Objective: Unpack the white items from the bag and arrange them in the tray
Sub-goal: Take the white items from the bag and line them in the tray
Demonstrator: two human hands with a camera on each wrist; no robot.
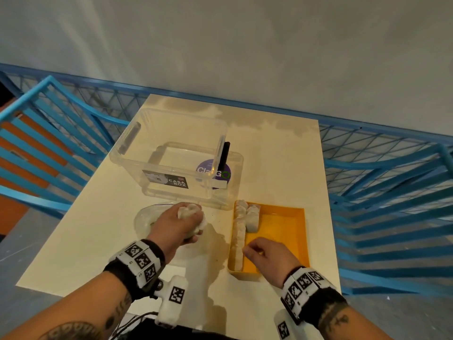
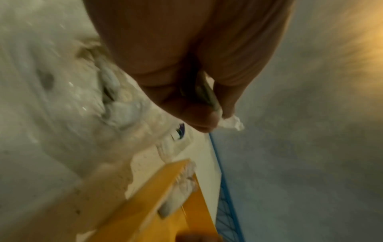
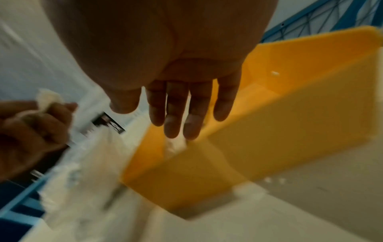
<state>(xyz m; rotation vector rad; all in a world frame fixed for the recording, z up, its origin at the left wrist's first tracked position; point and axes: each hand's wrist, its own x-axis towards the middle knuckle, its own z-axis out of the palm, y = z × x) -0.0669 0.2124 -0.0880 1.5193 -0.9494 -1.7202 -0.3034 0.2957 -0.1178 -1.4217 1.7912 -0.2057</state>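
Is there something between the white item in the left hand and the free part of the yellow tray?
Nothing visible blocks it. The left hand grips the white item over the table, left of the yellow tray. White items line the tray's left wall, and the right hand hovers over its near end; the orange floor beyond them is open.

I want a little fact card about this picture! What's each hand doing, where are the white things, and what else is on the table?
left hand: grips a crumpled white item over the clear plastic bag
right hand: holds nothing, fingers relaxed over the near left part of the yellow plastic tray
white items in tray: lined along the left wall, with one more beside them at the far end
clear plastic storage box: behind the bag, nothing seen inside
table: cream-coloured
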